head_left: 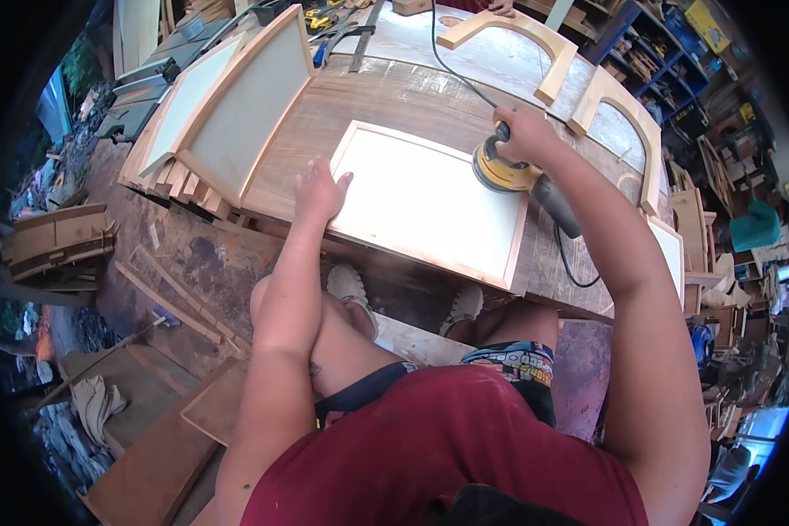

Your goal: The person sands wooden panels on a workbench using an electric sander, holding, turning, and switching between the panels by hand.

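A white panel with a light wood frame [421, 200] lies flat on the brown wooden table [346, 101]. My left hand [319, 188] rests on the panel's left edge, fingers spread, holding nothing. My right hand [528, 136] is wrapped round the top of a yellow and black power sander [504, 171]. The sander sits on the panel's upper right part, its pad against the surface by the frame. A dark canister [556, 206] sticks out from the sander, and a black cord [454, 74] runs from it over the table.
Framed panels [250, 110] lean upright on the table's left. Arched wooden frames [517, 28] [633, 114] lie at the back and right. Clamps and tools [329, 31] are at the back left. Another person's hand [501, 8] shows at the far edge. Blue shelving [666, 61] stands behind.
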{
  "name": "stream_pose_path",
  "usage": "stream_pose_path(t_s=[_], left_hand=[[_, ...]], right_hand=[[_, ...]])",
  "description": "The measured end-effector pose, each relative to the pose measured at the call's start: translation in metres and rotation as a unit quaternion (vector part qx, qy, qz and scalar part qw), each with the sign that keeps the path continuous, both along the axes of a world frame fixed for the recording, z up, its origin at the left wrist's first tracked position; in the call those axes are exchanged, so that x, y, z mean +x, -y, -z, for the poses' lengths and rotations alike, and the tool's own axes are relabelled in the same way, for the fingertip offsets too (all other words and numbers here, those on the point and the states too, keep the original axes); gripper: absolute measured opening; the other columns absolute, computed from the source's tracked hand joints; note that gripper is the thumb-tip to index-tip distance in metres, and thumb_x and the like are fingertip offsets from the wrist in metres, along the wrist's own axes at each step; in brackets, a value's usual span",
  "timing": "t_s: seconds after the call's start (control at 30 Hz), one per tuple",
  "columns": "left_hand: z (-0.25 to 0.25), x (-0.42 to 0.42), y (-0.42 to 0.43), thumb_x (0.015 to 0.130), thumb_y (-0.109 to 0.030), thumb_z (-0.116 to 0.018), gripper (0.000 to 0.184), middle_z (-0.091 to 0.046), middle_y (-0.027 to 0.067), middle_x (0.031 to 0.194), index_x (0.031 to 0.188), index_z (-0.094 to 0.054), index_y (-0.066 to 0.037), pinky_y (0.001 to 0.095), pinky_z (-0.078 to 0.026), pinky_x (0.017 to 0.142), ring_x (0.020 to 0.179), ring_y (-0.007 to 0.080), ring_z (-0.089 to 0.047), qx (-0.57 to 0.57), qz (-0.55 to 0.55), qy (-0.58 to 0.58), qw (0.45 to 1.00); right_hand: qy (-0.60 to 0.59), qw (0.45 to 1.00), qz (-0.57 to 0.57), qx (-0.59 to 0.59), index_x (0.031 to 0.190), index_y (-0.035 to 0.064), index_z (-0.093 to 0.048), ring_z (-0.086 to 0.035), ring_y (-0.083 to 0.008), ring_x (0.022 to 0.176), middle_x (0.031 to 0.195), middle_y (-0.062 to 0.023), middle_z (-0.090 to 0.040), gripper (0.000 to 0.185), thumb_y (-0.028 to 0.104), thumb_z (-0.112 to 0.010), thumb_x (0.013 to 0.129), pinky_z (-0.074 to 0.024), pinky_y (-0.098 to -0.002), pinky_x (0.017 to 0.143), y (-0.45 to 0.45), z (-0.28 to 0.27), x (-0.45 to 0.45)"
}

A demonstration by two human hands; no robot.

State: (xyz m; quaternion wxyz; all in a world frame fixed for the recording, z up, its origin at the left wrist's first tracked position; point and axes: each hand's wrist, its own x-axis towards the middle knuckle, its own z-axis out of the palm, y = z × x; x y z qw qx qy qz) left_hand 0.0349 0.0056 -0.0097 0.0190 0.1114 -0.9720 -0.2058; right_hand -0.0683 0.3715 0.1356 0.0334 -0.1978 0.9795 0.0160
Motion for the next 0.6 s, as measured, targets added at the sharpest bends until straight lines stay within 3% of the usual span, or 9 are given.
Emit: stream_pose_path(t_s=[0.2,0.4,0.6], left_hand=[[0.003,-0.004,0.0,0.1,-0.053,-0.055,0.081,-0.03,0.024,0.164,0.155,-0.034,0.003,0.0558,-0.014,0.126,0.155,0.0352,-0.025,-0.028,0.026,0.027,0.999],[0.003,0.0,-0.005,0.094,-0.063,-0.059,0.097,-0.026,0.0219,0.167,0.157,-0.029,0.003,0.0528,-0.013,0.127,0.157,0.0342,-0.02,-0.04,0.024,0.026,0.999],[0.005,0.002,-0.008,0.093,-0.067,-0.058,0.096,-0.029,0.024,0.165,0.155,-0.033,0.003,0.056,-0.012,0.126,0.156,0.0366,-0.022,-0.047,0.026,0.008,0.999]], right_hand=[[0.0,1.0,0.006,-0.007,0.129,0.0199,-0.062,-0.064,-0.0333,0.114,0.114,-0.0157,-0.063,0.053,0.028,-0.075,0.078,-0.0541,-0.0445,0.094,0.022,0.002,-0.008],[0.025,0.999,-0.028,0.004,0.135,0.0221,-0.06,-0.064,-0.0329,0.119,0.127,-0.0162,-0.063,0.058,0.033,-0.075,0.08,-0.0543,-0.0452,0.098,0.109,-0.007,-0.03],[-0.001,0.997,-0.079,0.019,0.142,0.0241,-0.057,-0.064,-0.0304,0.121,0.134,-0.0146,-0.062,0.063,0.036,-0.074,0.082,-0.055,-0.0436,0.099,0.191,0.001,-0.058]])
